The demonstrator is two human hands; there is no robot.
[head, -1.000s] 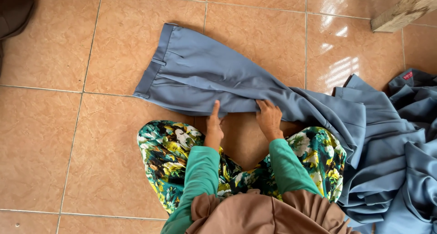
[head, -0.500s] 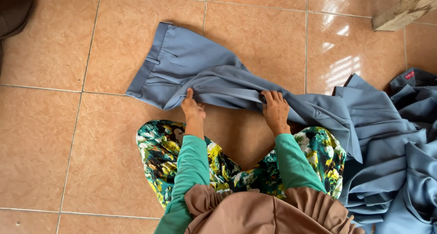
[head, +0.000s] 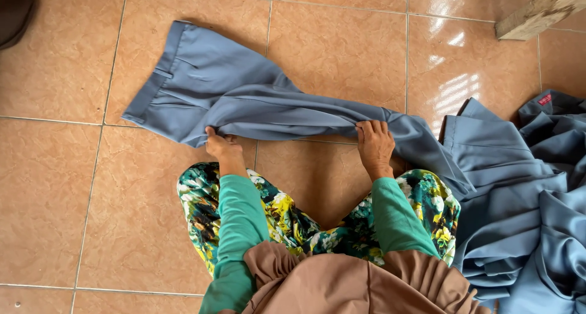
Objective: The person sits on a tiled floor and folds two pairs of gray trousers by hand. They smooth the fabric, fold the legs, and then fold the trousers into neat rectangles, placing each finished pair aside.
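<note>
A pair of grey-blue trousers point(head: 244, 97) lies stretched across the tiled floor, waistband at the upper left, legs running right. My left hand point(head: 221, 146) grips the near edge of the trousers below the seat. My right hand point(head: 373, 144) pinches the bunched leg fabric further right. Both arms wear green sleeves. My knees, in floral fabric, rest just below the hands.
A heap of more grey-blue garments point(head: 525, 210) lies at the right, one with a small red tag point(head: 544, 99). A wooden plank end point(head: 540, 11) sits at the top right. A dark object point(head: 13, 11) is at the top left corner. Orange floor tiles point(head: 55, 198) surround everything.
My hands have spread apart along the trousers: the left moved left, the right moved right. The trousers have been pulled straighter and lie stretched further across the tiles.
</note>
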